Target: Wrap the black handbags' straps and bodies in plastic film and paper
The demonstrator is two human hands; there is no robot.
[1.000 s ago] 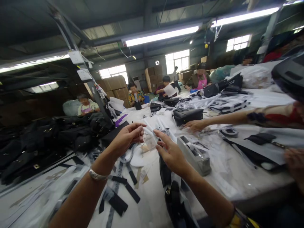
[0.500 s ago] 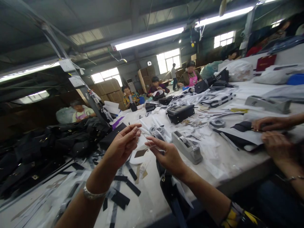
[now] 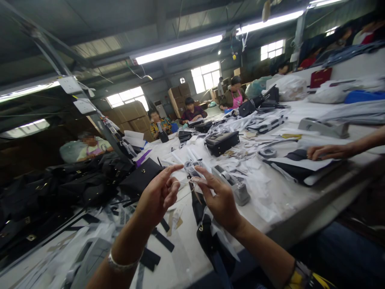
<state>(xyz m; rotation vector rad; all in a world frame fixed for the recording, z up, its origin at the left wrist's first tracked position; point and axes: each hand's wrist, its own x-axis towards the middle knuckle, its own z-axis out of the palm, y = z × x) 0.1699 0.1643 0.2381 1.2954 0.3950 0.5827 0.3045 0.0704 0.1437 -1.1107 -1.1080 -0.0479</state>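
Left hand (image 3: 158,196): a clear film (image 3: 186,182) is being pinched, grip closed.
Right hand (image 3: 221,200): the film's other end is being pinched.
Risk: film could be torn by overpulling.

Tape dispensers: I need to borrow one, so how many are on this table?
2. The near tape dispenser lies just past the right hand; the far tape dispenser sits farther right, beyond a co-worker's hand. Others may be hidden under the clutter.
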